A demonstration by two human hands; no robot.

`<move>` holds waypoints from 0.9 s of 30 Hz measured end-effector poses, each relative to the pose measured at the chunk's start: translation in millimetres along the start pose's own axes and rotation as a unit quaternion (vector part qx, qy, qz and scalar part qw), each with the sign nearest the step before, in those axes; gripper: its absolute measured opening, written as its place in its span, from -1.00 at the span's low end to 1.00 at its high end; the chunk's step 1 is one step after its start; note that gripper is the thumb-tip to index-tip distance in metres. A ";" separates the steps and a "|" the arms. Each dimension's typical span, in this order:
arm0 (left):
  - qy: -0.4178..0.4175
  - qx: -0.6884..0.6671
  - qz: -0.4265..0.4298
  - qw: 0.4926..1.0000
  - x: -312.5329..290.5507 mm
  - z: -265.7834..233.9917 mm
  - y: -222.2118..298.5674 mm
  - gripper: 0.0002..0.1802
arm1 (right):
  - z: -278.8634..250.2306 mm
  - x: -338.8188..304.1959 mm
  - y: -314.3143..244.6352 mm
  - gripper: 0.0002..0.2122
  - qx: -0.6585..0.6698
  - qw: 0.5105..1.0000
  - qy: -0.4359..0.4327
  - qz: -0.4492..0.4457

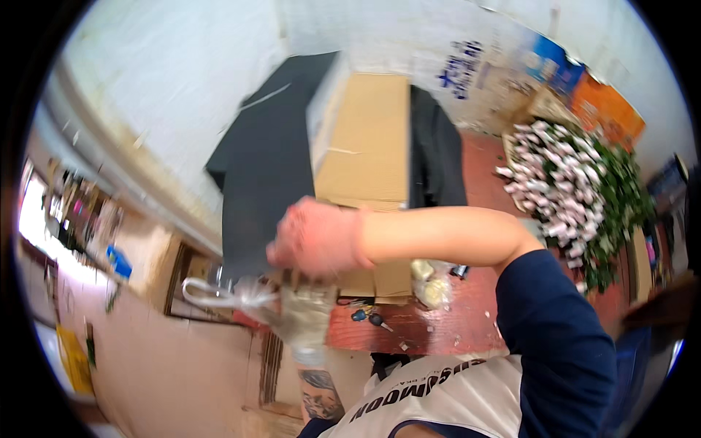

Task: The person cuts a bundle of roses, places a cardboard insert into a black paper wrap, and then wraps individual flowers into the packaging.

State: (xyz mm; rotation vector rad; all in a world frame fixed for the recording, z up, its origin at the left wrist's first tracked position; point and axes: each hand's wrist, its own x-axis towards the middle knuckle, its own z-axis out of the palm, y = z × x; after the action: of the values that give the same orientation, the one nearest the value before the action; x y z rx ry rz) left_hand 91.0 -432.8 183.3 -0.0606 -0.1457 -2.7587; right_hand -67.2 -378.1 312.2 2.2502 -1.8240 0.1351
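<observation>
My left hand (303, 321), in a pale work glove, is closed around gathered clear plastic (255, 293) at the near end of a dark grey wrapping sheet (274, 150). A white loop (208, 293), like a cord or strip, sticks out leftward from the plastic. My bare right hand (318, 237) reaches across from the right, just above the left one and over the sheet's lower part. Its fingers look curled but are smeared by motion; what they hold, if anything, does not show. The right hand hides part of the left fingers.
Corrugated cardboard (369, 146) and black material (434, 153) lie on the red table (482, 175). Pale pink flowers (555, 182) with green leaves are heaped at the right. Scissors (378, 321) and a clear bag (433, 290) sit near the front edge. A wall stands behind.
</observation>
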 end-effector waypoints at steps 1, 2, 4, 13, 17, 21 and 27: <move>-0.028 -0.019 -0.006 0.999 7.9 14.2 2.6 -0.44 | -21.2 -30.4 -19.5 -0.90 0.070 0.996 0.028 -0.038; -0.032 -0.020 -0.012 0.999 17.1 20.0 0.3 -0.44 | -44.7 -65.2 -36.3 -0.89 0.103 0.994 -0.005 -0.036; -0.033 0.000 -0.007 0.999 26.3 24.8 4.8 -0.43 | -86.4 -127.7 -76.2 -0.88 0.132 0.990 -0.057 -0.002; -0.120 0.393 -0.144 0.900 88.0 65.6 -220.1 -0.62 | -169.1 -377.5 -209.0 -0.69 0.122 0.930 -0.069 0.341; -0.109 0.508 -0.207 0.829 38.6 54.6 -376.0 -0.64 | -207.3 -510.2 -277.9 -0.49 0.210 0.818 -0.189 0.502; -0.144 0.524 -0.199 0.816 -58.0 -0.4 -509.0 -0.64 | -224.8 -608.1 -313.9 -0.39 0.464 0.596 -0.279 0.593; -0.137 0.667 -0.143 0.719 -100.0 28.2 -547.5 -0.66 | -161.5 -684.2 -302.9 -0.43 0.179 0.730 0.047 0.658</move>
State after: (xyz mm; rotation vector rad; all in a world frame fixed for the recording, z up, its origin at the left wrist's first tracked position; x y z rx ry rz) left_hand -18.6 112.8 154.0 -0.0550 -2.2576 -2.1767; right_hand 92.6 369.7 277.8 0.5532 -3.0823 0.8471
